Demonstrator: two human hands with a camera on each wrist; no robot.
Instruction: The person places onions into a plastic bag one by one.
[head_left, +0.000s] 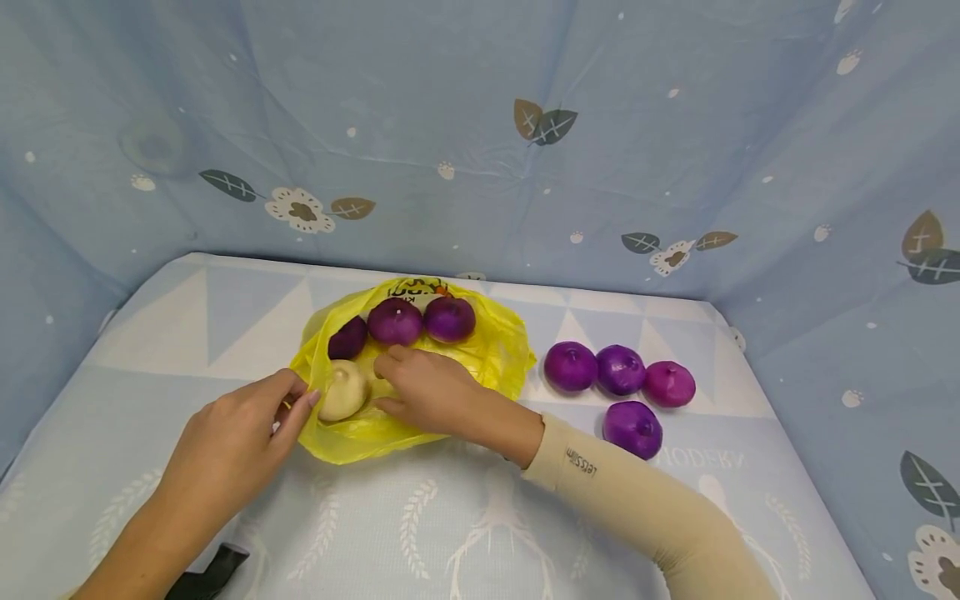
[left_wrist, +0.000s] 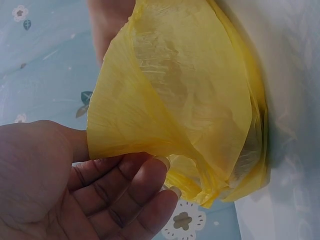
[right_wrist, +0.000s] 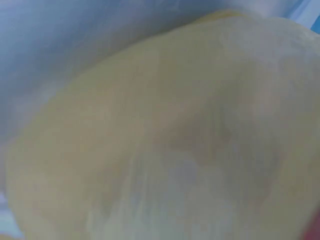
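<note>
A yellow plastic bag [head_left: 498,350] lies spread with its mouth towards me. At its left edge my left hand [head_left: 232,437] pinches the plastic between thumb and fingers, also seen in the left wrist view, where the bag [left_wrist: 195,75] is lifted into a fold. My right hand [head_left: 435,387] reaches into the mouth, fingers and thumb apart, just right of a pale onion [head_left: 343,392]. Behind it in the bag sit purple onions: one at the left [head_left: 348,338], one in the middle [head_left: 395,322] and one at the right [head_left: 450,319]. Blurred bag plastic [right_wrist: 165,140] fills the right wrist view.
Right of the bag, three purple onions [head_left: 620,370] stand in a row, with another purple onion [head_left: 633,430] in front of them. A black object [head_left: 210,573] lies by my left forearm. A blue patterned curtain [head_left: 450,125] rises behind the table [head_left: 405,533].
</note>
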